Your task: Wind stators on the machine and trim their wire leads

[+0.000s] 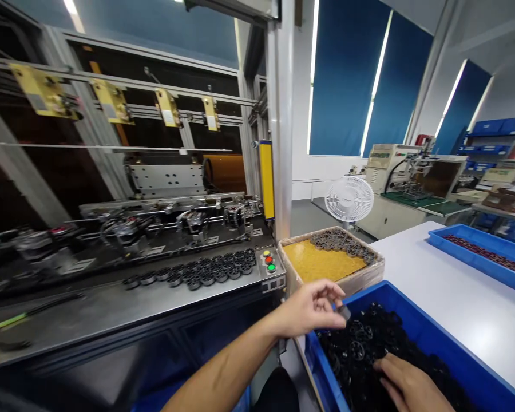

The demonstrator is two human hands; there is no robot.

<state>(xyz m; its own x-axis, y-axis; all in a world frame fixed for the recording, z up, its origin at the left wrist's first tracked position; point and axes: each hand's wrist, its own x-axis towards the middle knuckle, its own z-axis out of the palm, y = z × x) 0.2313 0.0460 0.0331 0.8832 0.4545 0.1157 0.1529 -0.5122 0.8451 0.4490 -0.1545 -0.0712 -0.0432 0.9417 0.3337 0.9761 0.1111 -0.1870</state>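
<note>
My left hand is over the near left corner of a blue bin, its fingers curled. A small grey ring-like part is pinched at its fingertips, partly hidden by them. Inside the bin lies a heap of black spoked plastic parts. My right hand reaches down into this heap, fingers bent and tips among the parts. Whatever those fingers grip is hidden. Just beyond my left hand, a box with a yellow layer holds many grey round parts toward its back.
Rows of black round parts stand on the machine's metal ledge, beside a button panel. A metal post rises at the machine's corner. A blue tray of reddish parts sits on the white table. A white fan stands behind.
</note>
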